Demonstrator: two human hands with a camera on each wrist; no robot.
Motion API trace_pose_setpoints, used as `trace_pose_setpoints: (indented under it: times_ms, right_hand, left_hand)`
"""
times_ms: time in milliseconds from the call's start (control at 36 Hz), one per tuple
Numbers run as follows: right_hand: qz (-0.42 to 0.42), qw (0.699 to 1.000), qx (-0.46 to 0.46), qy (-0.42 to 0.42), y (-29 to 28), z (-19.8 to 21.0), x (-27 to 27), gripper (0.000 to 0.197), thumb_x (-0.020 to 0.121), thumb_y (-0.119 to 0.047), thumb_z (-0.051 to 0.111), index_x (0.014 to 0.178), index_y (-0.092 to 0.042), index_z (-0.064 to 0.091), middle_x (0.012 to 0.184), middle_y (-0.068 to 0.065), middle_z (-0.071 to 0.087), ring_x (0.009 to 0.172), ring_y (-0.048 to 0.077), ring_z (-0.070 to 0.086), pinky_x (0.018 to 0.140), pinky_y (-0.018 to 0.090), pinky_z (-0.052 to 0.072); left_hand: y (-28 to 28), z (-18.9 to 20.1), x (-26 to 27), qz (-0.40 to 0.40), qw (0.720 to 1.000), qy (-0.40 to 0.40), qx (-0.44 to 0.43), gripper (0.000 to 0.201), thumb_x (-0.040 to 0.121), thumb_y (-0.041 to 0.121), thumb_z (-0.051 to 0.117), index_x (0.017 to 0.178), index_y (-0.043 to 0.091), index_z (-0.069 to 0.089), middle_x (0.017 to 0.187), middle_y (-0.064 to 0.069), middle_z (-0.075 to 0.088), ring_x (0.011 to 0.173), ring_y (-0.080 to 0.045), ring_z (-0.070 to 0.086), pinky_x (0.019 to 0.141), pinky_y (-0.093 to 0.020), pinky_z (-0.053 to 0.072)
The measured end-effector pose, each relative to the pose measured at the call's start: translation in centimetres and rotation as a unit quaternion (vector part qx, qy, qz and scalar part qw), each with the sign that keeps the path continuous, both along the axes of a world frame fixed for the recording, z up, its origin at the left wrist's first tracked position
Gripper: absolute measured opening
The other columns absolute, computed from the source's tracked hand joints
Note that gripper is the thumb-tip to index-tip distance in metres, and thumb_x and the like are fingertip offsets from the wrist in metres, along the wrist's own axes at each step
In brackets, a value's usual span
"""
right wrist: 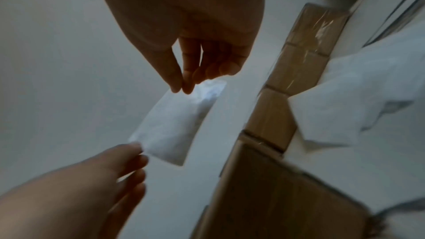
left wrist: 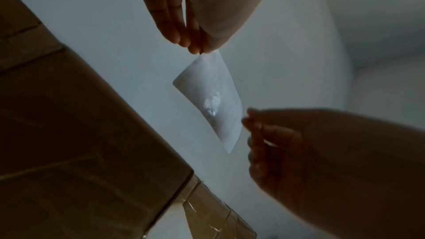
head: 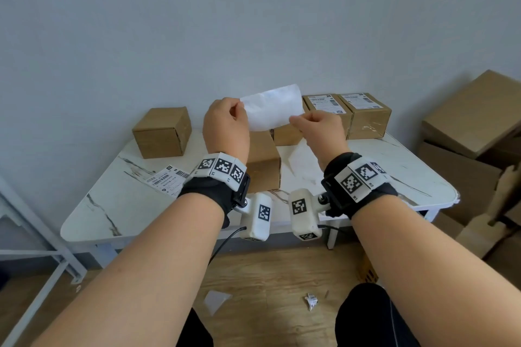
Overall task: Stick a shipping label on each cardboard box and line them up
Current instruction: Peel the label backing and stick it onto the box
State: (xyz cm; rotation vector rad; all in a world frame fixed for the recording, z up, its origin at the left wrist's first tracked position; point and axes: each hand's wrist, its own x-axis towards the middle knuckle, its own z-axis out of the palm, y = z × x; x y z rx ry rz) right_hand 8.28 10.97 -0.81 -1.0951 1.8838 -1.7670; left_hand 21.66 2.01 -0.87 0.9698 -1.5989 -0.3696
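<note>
A white shipping label [head: 272,110] is held up in the air over the marble table [head: 112,205], blank side toward me. My left hand [head: 239,111] pinches its left edge; my right hand [head: 294,120] pinches its lower right corner. The left wrist view shows the label [left wrist: 211,97] stretched between my left hand [left wrist: 197,50] and my right hand [left wrist: 247,121]. Beneath the hands stands a plain cardboard box [head: 263,166], and another plain box [head: 162,132] is at the left. Two labelled boxes [head: 324,105] [head: 363,115] stand side by side at the back right.
A printed label [head: 169,177] lies on the table's left part and a peeled backing sheet [head: 303,163] lies right of the middle box. Large cardboard boxes [head: 465,127] are piled right of the table. A metal frame [head: 42,248] stands at the left. Paper scraps [head: 311,300] lie on the floor.
</note>
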Motion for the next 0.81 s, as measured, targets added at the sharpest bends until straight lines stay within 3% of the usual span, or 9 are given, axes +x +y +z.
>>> trace_pose_setpoints:
  times_ms: [83,222,306,389,472,583,694,805]
  right_hand:
    - [0.033,0.999,-0.02,-0.015,-0.2,1.4,1.3,0.025,0.087,-0.023,0.068,0.086,0.001,0.071,0.067,-0.002,0.057,0.061,0.007,0.05,0.064,0.02,0.042]
    - [0.032,0.998,-0.031,-0.043,-0.4,2.1,2.3,0.025,0.089,-0.032,0.065,0.086,-0.009,0.074,0.071,-0.005,0.062,0.065,0.007,0.053,0.065,0.019,0.041]
    - [0.028,0.997,-0.023,-0.068,-0.5,2.3,2.5,0.028,0.089,-0.04,0.064,0.081,-0.015,0.073,0.073,-0.007,0.064,0.069,0.007,0.055,0.069,0.023,0.042]
    - [0.026,0.996,-0.021,-0.087,-0.5,2.5,2.4,0.029,0.088,-0.044,0.063,0.083,-0.017,0.073,0.074,-0.007,0.063,0.069,0.008,0.056,0.067,0.023,0.042]
    - [0.017,0.996,-0.022,-0.088,-0.6,2.5,2.2,0.023,0.089,-0.034,0.065,0.09,-0.011,0.07,0.076,-0.004,0.062,0.068,0.01,0.055,0.064,0.022,0.041]
    - [0.012,0.997,-0.024,-0.071,-0.8,2.2,1.9,0.012,0.088,-0.013,0.063,0.077,-0.009,0.063,0.067,0.0,0.056,0.063,0.013,0.05,0.059,0.022,0.04]
    - [0.011,0.998,-0.012,-0.053,-1.3,1.7,1.6,0.024,0.09,-0.011,0.06,0.066,-0.014,0.056,0.068,-0.001,0.058,0.06,0.012,0.05,0.058,0.022,0.04]
    - [0.007,0.999,-0.003,-0.053,-1.7,1.5,1.6,0.028,0.095,-0.013,0.054,0.068,-0.018,0.054,0.082,0.0,0.068,0.067,0.01,0.058,0.056,0.018,0.041]
  left_hand:
    - [0.6,0.4,0.2,-0.015,0.999,-0.013,-0.029,0.02,0.095,0.019,0.051,0.093,0.01,0.069,0.089,-0.005,0.064,0.082,-0.02,0.058,0.069,-0.027,0.043]
    - [1.5,0.6,0.6,-0.033,0.995,-0.042,-0.089,0.019,0.095,0.021,0.053,0.088,0.014,0.069,0.082,-0.001,0.062,0.078,-0.02,0.056,0.067,-0.028,0.043]
    - [1.7,0.6,0.9,-0.05,0.989,-0.064,-0.12,0.019,0.095,0.025,0.055,0.093,0.016,0.072,0.081,-0.001,0.06,0.078,-0.021,0.054,0.066,-0.03,0.045]
    - [1.9,0.4,0.9,-0.064,0.982,-0.101,-0.148,0.018,0.094,0.026,0.058,0.097,0.019,0.074,0.078,0.0,0.057,0.079,-0.021,0.053,0.064,-0.027,0.039]
    - [2.1,0.1,0.8,-0.088,0.975,-0.127,-0.157,0.016,0.091,0.027,0.062,0.097,0.02,0.076,0.082,0.002,0.06,0.085,-0.02,0.053,0.066,-0.031,0.045]
    - [2.2,-0.5,0.7,-0.105,0.973,-0.139,-0.152,0.014,0.085,0.028,0.07,0.093,0.019,0.077,0.086,0.002,0.063,0.089,-0.02,0.055,0.069,-0.037,0.051]
    - [1.7,-0.7,1.0,-0.095,0.97,-0.165,-0.152,0.022,0.083,0.034,0.071,0.094,0.015,0.075,0.089,0.001,0.063,0.093,-0.02,0.054,0.072,-0.035,0.049]
    - [1.2,-0.5,1.6,-0.063,0.973,-0.172,-0.144,0.028,0.087,0.039,0.065,0.098,0.014,0.073,0.095,0.0,0.064,0.098,-0.02,0.052,0.078,-0.023,0.039]
